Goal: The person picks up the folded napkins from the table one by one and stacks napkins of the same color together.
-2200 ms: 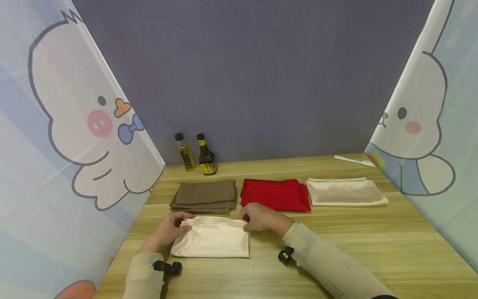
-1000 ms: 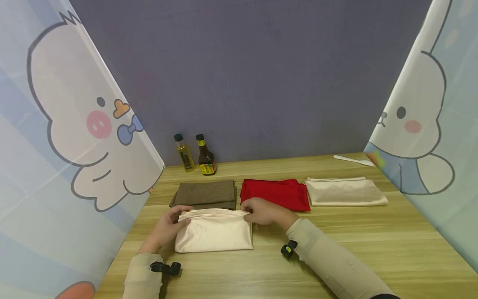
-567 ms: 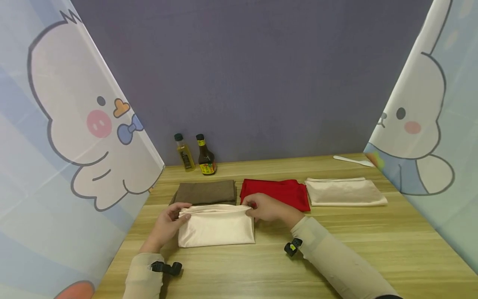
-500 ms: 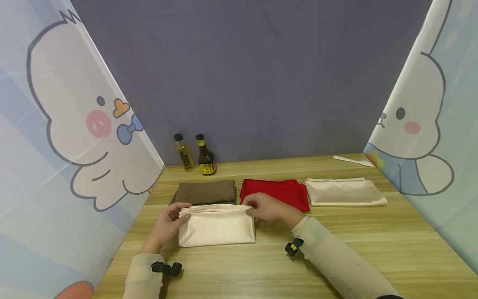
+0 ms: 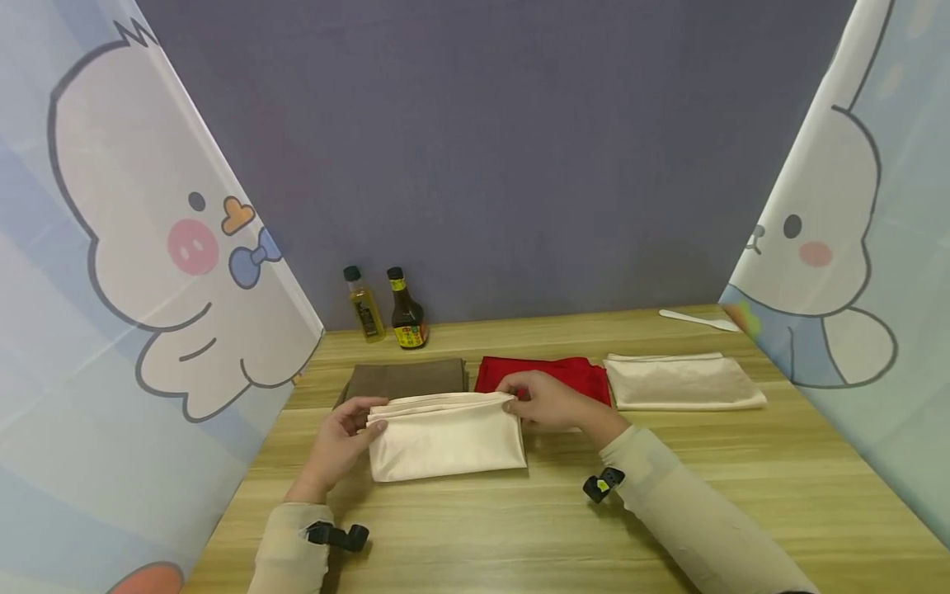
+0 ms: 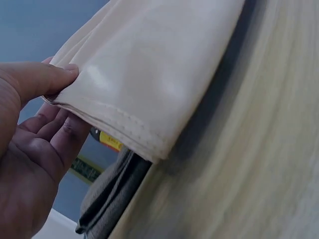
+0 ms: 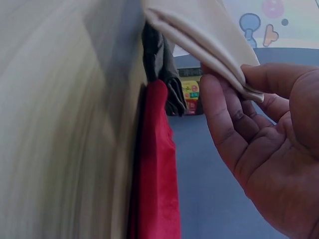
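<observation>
A folded cream satin cloth hangs in front of the brown cloth, held up by its two upper corners. My left hand pinches the left corner between thumb and fingers; the stitched layered edge of the cream cloth shows close in the left wrist view. At the right corner my right hand pinches the layers, thumb on one side and fingers on the other. In the right wrist view a gap shows between the cream cloth and the tabletop. The folded brown cloth is partly hidden behind it.
A folded red cloth lies behind my right hand, partly covered by it. Right of that lies another folded cream cloth. An oil bottle and a dark sauce bottle stand by the back wall. A white utensil lies back right.
Both hands have raised the cream cloth off the table and moved it away from me and to the right. It now covers more of the brown cloth in the head view.
</observation>
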Action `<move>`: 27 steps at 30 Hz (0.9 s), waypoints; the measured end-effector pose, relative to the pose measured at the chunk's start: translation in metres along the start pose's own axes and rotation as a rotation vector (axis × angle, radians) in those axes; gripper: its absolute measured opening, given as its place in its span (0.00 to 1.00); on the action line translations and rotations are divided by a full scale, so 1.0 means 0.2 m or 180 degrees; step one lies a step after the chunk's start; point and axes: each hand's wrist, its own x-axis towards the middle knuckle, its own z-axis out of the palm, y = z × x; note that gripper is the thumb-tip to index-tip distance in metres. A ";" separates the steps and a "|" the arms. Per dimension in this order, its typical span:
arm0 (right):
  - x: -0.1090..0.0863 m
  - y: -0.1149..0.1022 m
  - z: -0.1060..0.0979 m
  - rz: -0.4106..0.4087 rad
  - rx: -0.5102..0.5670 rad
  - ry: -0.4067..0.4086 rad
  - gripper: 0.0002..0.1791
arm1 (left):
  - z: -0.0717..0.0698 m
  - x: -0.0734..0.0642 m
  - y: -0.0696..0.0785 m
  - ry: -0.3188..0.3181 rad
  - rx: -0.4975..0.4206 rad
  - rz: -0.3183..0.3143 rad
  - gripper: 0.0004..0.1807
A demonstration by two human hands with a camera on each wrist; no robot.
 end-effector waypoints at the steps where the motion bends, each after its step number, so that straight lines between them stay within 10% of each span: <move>1: -0.01 0.00 -0.01 -0.0029 0.0021 0.0012 0.07 | 0.01 0.00 0.01 0.0003 0.0005 0.0002 0.19; 27: -0.08 -0.05 -0.17 -0.0219 0.0285 0.0567 0.15 | 0.09 0.10 0.17 0.0187 -0.0107 0.0085 0.19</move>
